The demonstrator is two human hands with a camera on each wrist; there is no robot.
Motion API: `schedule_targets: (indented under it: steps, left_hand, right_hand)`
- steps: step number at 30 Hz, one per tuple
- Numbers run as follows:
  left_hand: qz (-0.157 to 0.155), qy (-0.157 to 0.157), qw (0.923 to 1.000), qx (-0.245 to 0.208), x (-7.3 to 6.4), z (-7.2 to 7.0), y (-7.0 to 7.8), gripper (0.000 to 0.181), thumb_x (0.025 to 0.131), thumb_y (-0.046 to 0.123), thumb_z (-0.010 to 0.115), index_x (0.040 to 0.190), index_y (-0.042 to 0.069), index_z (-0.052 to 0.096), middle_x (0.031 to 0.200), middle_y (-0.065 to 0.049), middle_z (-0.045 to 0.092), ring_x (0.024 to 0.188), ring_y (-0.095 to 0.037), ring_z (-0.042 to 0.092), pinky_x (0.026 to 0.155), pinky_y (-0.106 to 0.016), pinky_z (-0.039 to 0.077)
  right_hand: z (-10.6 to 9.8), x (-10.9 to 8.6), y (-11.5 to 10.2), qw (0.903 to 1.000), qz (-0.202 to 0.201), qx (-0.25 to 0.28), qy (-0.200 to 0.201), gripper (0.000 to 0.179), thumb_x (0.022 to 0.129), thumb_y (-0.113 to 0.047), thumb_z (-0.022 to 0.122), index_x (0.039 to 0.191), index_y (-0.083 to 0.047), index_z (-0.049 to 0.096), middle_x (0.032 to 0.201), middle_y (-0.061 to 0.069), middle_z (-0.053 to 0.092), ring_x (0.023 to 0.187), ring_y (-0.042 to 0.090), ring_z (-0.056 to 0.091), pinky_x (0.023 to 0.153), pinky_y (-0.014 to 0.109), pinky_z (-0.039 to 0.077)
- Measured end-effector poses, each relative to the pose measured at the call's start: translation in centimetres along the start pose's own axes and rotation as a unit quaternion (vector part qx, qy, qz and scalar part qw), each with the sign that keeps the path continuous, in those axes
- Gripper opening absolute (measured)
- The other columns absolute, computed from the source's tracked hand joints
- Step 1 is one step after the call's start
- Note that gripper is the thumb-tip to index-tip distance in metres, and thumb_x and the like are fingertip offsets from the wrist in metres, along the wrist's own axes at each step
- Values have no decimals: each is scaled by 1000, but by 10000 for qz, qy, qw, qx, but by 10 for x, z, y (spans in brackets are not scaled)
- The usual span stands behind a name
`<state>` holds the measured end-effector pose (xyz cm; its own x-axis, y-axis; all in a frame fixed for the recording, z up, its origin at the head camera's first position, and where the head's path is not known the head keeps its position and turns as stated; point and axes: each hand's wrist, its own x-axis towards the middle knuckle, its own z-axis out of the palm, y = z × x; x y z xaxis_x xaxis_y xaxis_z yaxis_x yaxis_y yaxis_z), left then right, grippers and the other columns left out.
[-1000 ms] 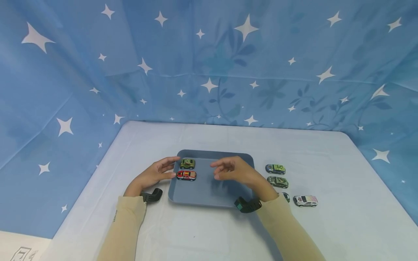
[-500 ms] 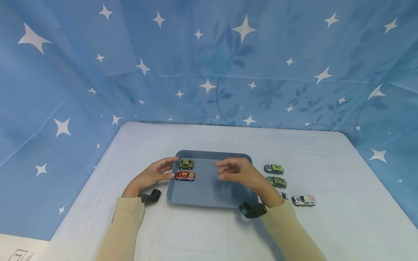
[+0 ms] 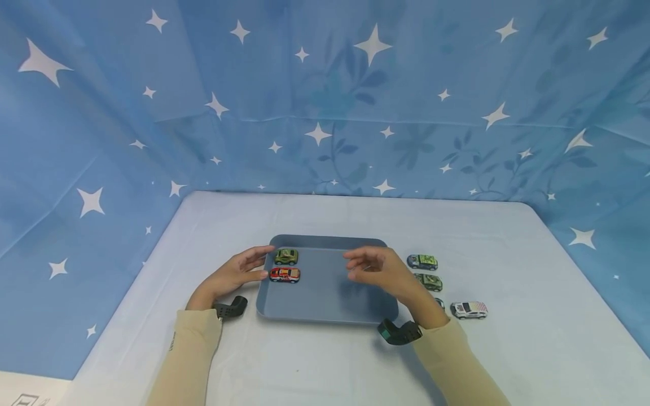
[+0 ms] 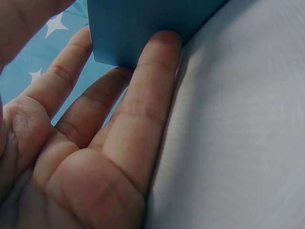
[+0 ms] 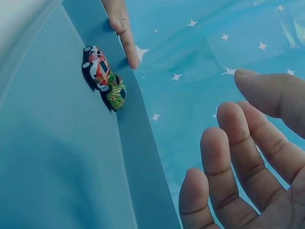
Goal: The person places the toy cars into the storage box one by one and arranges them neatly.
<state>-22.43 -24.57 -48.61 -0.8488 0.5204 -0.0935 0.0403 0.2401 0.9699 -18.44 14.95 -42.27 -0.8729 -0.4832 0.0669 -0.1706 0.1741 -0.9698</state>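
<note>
A grey-blue tray (image 3: 320, 301) lies on the table, with a green toy car (image 3: 286, 257) and a red-and-white toy car (image 3: 285, 275) side by side along its left end. My left hand (image 3: 235, 275) rests against the tray's left side. In the left wrist view, its relaxed fingers (image 4: 159, 71) touch the outer wall of the tray (image 4: 128, 28). Above the right half of the tray hovers my right hand (image 3: 383, 270), fingers loosely bent and holding nothing. The right wrist view shows its spread fingers (image 5: 217, 152) apart from the tray wall.
To the right of the tray stand a blue-green toy car (image 3: 422, 261), a camouflage toy car (image 3: 431, 282) and a white toy car (image 3: 469, 309). Another toy car (image 3: 440, 303) is partly hidden by my right wrist. A blue star-patterned curtain (image 3: 325, 113) hangs behind the table.
My right hand has drifted right over the tray, its fingers staying loose. My left hand stays at the tray's left side. The whole head view has shifted slightly; the cars in the tray have not moved.
</note>
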Motion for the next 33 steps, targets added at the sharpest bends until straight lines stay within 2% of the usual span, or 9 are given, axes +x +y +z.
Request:
schedule_targets:
  steps: [7, 13, 19, 29, 33]
  left_hand:
    - [-38, 58, 10000, -11, -2, 1, 0, 71, 106, 16, 72, 165, -2, 37, 171, -28, 32, 157, -54, 30, 121, -64, 37]
    - [-47, 54, 10000, -40, -3, 1, 1, 72, 106, 17, 72, 166, -2, 37, 172, -28, 32, 157, -54, 30, 121, -65, 38]
    - [-9, 34, 10000, -23, -2, 1, 1, 73, 106, 18, 72, 166, -2, 37, 172, -28, 31, 157, -54, 29, 121, -65, 37]
    - [2, 13, 10000, -24, -1, 0, 1, 72, 106, 18, 72, 166, -3, 36, 172, -29, 30, 157, -55, 28, 121, -66, 36]
    - [-4, 23, 10000, 13, -1, 1, 1, 72, 106, 17, 71, 166, -3, 36, 172, -29, 31, 157, -55, 29, 121, -66, 37]
  right_hand:
    - [-3, -6, -1, 9998, 146, 27, 109, 44, 99, -3, 75, 138, 14, 64, 121, 28, 69, 104, 16, 68, 90, 31, 59]
    - [-7, -13, 0, 9995, 280, -22, 176, 48, 100, -7, 76, 141, 13, 62, 124, 32, 67, 105, 17, 68, 90, 31, 60]
    - [-11, -19, 3, 9994, 256, -65, 216, 48, 100, -6, 75, 142, 14, 61, 123, 31, 67, 104, 16, 68, 89, 30, 61]
    - [-17, -25, 4, 9993, 238, -19, 276, 48, 99, -4, 76, 139, 17, 61, 118, 22, 70, 101, 14, 69, 88, 28, 61]
    - [-20, -27, 3, 9993, 245, -1, 284, 48, 99, -3, 75, 139, 18, 60, 119, 27, 69, 100, 13, 69, 87, 28, 60]
